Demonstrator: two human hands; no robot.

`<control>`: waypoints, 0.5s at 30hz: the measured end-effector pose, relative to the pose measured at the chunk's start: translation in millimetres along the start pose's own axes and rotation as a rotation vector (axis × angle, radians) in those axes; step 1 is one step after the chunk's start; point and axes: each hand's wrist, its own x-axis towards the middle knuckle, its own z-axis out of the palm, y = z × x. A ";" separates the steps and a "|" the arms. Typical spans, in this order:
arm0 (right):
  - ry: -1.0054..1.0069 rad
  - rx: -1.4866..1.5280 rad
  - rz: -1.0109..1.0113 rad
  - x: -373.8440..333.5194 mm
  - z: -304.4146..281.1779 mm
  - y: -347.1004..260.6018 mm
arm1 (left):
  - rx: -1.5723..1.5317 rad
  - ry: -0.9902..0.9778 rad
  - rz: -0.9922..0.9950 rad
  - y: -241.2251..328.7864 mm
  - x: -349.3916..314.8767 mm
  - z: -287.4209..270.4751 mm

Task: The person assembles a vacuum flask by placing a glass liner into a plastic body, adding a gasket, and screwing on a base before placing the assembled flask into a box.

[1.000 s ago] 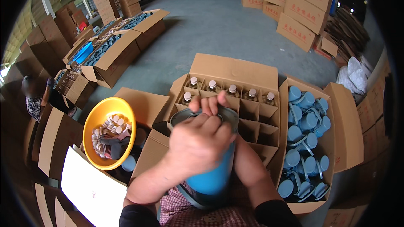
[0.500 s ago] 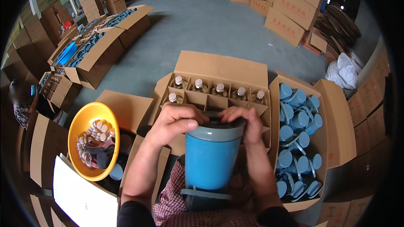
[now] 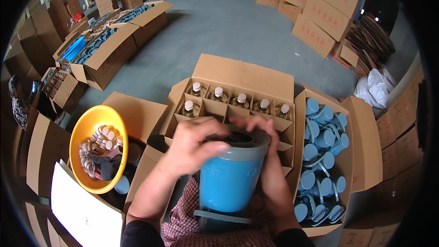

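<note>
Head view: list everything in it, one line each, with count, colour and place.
Container: one, blue with a grey rim, held in front of the person.
Divided carton: one, brown, straight ahead.
Capped bottles: seven visible, pale caps, in the carton's cells.
Open box of blue containers: one, brown, to the right, well filled.
Bowl: one, yellow, at the left, holding small white caps.
White sheet: one, lower left.
Stacked cartons: many, brown, on the floor at the back right.
Open boxes: several, brown, at the back left.
Left hand: on the container's rim.
Right hand: on the rim's far side.
</note>
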 end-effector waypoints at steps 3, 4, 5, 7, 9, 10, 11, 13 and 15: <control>0.155 0.381 0.054 2.1 51.2 13.6 | 0.392 0.035 0.160 28.4 1.8 25.4; 0.066 0.220 0.027 1.8 45.1 11.7 | 0.341 0.010 0.176 23.9 -0.8 19.8; -0.023 0.060 -0.003 0.1 30.7 6.4 | 0.154 0.039 0.251 7.7 -5.8 14.4; -0.093 -0.152 -0.057 -1.2 24.1 -1.7 | -0.230 0.101 0.406 -23.4 -13.1 8.1; -0.053 -0.241 -0.111 -4.7 34.4 -12.4 | -0.446 0.096 0.276 -25.5 -20.3 7.9; -0.102 -0.175 -0.173 -5.7 35.7 -18.3 | -0.586 0.115 0.215 -31.0 -21.5 8.8; -0.146 -0.229 -0.224 -6.9 40.0 -27.2 | -0.726 0.132 0.152 -37.1 -22.6 10.3; -0.232 -0.351 -0.331 -9.5 54.5 -53.8 | -0.819 0.276 0.125 -55.6 -25.3 21.3; -0.510 -0.281 -0.242 0.8 67.2 -78.4 | -1.034 0.127 -0.234 -71.6 -39.7 38.9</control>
